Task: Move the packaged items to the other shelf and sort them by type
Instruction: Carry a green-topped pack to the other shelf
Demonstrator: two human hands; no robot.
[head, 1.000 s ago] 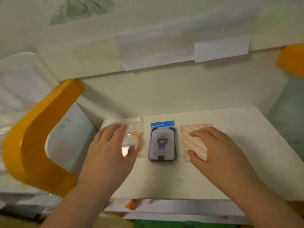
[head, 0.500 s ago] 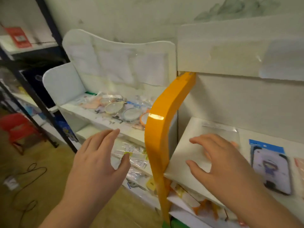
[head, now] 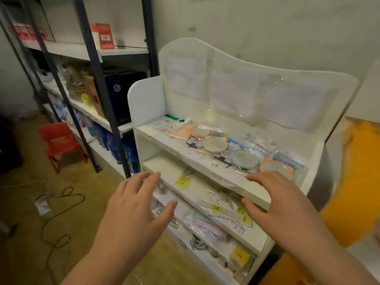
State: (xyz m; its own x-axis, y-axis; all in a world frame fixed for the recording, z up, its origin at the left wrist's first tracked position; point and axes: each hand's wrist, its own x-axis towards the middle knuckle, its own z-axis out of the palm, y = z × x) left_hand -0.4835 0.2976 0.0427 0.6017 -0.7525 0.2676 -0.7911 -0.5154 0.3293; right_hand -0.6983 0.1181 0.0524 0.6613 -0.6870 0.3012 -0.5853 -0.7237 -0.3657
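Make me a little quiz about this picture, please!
1. True or false: the left hand is holding a packet.
2. What colour is the small chair on the floor? A) blue B) red C) green
3. Fill in: the round mirrors lie on the ___ shelf of the white rack.

Key:
1. False. Both the left hand and the right hand are open, fingers spread, holding nothing.
2. B, red.
3. Top.
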